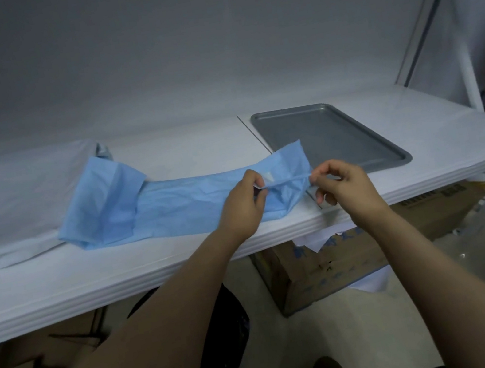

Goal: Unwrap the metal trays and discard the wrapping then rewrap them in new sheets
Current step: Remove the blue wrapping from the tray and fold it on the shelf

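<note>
A bare metal tray (333, 138) lies flat on the white table (182, 256) at the right. A blue wrapping sheet (174, 208), partly folded, stretches across the table's middle, and its right end overlaps the tray's near-left corner. My left hand (243, 206) pinches a raised fold of the sheet near its right end. My right hand (343, 187) pinches the same fold a little further right, so the fold is pulled taut between both hands.
White sheets (11, 205) cover the table's left part. Under the table stand cardboard boxes (330, 265) at the right and a dark bin (224, 342) in the middle. A metal shelf post (468, 72) rises at the right. A wall stands behind the table.
</note>
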